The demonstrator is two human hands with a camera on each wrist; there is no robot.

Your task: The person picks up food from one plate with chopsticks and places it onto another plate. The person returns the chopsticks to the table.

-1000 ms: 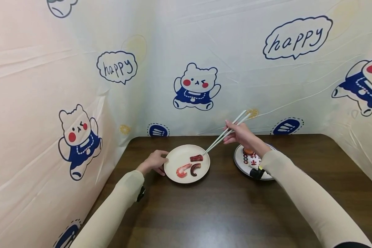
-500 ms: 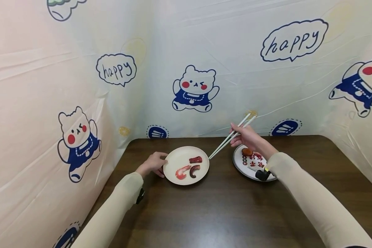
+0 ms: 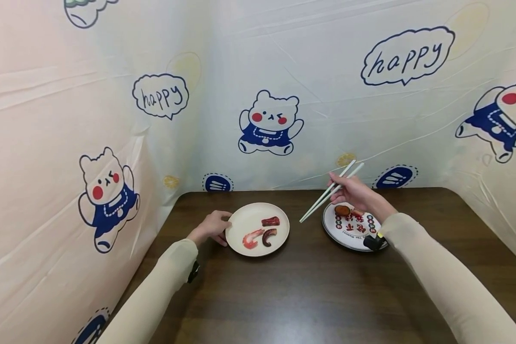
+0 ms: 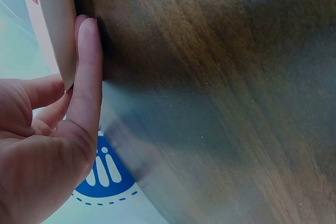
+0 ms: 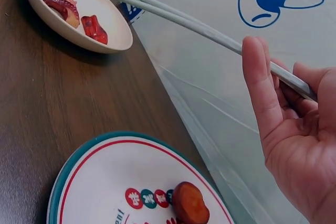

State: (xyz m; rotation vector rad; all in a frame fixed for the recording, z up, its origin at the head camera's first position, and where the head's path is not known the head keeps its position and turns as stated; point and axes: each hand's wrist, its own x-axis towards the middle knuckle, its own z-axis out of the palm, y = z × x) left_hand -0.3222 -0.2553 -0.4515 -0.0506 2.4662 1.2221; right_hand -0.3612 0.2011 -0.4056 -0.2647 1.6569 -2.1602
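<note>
My left hand (image 3: 215, 227) grips the left rim of a cream plate (image 3: 245, 215), thumb at the rim and fingers along the underside in the left wrist view. On that plate lie a shrimp (image 3: 250, 240), a dark curled tentacle piece (image 3: 266, 237) and a dark red chunk of food (image 3: 270, 221). My right hand (image 3: 353, 191) holds a pair of pale chopsticks (image 5: 184, 22), tips close together with nothing between them. The tips point down-left over the table, between the cream plate and a printed white plate (image 3: 344, 240).
The printed plate bears a round brown-orange piece (image 5: 191, 203) near its far rim and a black item (image 3: 373, 242) at its near right. Both plates stand on a dark wooden table (image 3: 284, 291). A cartoon-printed curtain (image 3: 189, 148) rises behind the table and at its sides.
My right hand has carried the chopsticks right, from the dark red chunk to beside the printed plate, uncovering more of that plate. My left hand keeps its grip on the cream plate.
</note>
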